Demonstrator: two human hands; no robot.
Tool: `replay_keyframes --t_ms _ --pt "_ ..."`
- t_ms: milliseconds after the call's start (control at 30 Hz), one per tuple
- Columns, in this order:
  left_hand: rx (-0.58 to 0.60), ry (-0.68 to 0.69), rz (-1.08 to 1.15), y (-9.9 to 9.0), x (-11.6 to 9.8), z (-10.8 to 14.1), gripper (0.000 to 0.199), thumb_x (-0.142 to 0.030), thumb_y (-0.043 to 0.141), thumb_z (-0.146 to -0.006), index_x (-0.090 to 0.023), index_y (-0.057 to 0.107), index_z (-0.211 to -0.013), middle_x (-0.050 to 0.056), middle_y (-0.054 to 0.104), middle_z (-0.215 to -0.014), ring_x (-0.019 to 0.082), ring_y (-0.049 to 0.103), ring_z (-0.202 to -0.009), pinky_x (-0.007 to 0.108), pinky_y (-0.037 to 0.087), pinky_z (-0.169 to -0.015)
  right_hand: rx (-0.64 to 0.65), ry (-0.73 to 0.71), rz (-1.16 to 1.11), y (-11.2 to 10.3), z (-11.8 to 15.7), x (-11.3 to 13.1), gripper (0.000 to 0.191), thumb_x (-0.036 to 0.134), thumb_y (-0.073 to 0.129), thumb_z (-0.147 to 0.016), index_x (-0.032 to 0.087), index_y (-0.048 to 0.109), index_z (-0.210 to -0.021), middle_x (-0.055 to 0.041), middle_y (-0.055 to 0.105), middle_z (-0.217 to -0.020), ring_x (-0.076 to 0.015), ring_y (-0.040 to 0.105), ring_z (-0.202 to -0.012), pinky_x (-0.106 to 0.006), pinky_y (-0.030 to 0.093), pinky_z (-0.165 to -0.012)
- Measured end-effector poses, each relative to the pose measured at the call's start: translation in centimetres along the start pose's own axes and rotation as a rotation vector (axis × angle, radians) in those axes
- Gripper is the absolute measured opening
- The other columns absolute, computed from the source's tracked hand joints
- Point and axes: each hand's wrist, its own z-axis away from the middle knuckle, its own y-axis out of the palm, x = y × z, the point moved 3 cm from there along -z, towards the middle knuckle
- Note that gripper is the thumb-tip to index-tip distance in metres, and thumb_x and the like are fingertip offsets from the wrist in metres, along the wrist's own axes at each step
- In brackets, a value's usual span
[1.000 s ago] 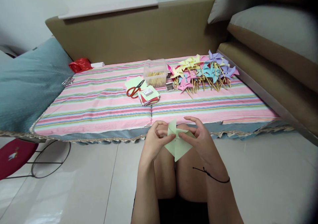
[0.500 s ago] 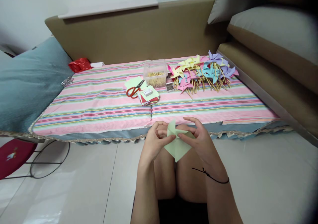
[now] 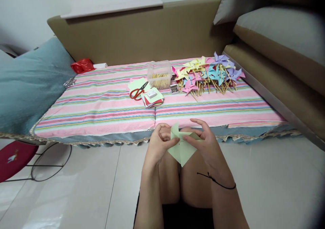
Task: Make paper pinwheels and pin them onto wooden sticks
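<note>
A pale green sheet of paper [image 3: 182, 153], partly folded with its points turned inward, is held above my knees. My left hand [image 3: 161, 141] pinches its left side, with the thumb pressed near the middle. From the right, my right hand [image 3: 201, 139] grips the same paper, its thumb close to the left one and its index finger raised. The fingers behind the paper are partly hidden. On the couch beyond lie red-handled scissors [image 3: 137, 92], a stack of coloured paper [image 3: 153, 102] with a small box [image 3: 151, 94] on it, and several finished pinwheels [image 3: 215, 74].
A clear plastic box [image 3: 159, 69] holds many thin wooden sticks. Beside it sits a small open box [image 3: 174, 88] of metal bits. A red plastic bag [image 3: 82, 66] lies at the back left of the striped cloth [image 3: 96, 103]. A red stool [image 3: 17, 159] stands on the left.
My right thumb has shifted slightly to the right on the paper, and the lower point has tilted a little. The paper remains between both hands.
</note>
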Motion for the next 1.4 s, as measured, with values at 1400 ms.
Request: replay_keyframes --t_ms 1400 --pt "-0.275 0.170 0.219 1.8 0.5 -0.3 0.051 -0.017 0.080 -0.061 -0.019 0.043 -0.096 -0.001 0.069 -0.070 0.008 0.058 -0.055 0.019 0.044 -0.057 -0.245 0.014 -0.238 1.6 -0.2 -0.5 0.086 0.033 0.085 -0.052 0.025 0.041 -0.125 0.0013 0.070 -0.074 -0.0180 0.063 -0.060 -0.031 0.052 -0.057"
